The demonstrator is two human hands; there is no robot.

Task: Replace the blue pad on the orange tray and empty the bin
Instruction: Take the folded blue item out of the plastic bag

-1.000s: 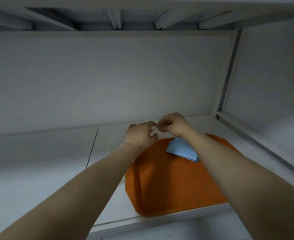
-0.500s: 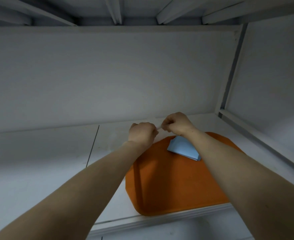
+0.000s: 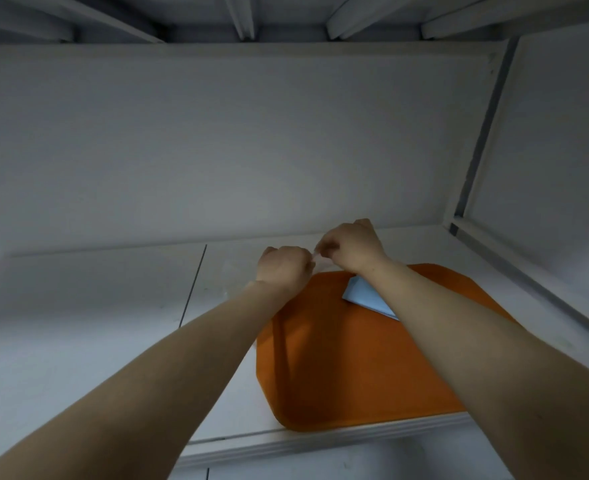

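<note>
The blue pad (image 3: 365,296) sits folded on the far part of the orange tray (image 3: 351,368), half hidden under the right forearm, long edge slanting away to the right. It's flat, pale and crisp-edged. The right hand (image 3: 350,245) hovers just beyond it, nearer than the left hand (image 3: 282,270). Both fists are curled, pinching something thin and whitish between them, too small to identify. No bin visible on this white shelf (image 3: 113,306).

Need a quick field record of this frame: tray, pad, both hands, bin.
tray: orange tray on the white shelf, near its front edge
pad: folded blue pad on the tray's far part, partly hidden by the right forearm
left hand: fisted, pinching something small
right hand: fisted, pinching the same spot; item too small to identify
bin: not in view
</note>
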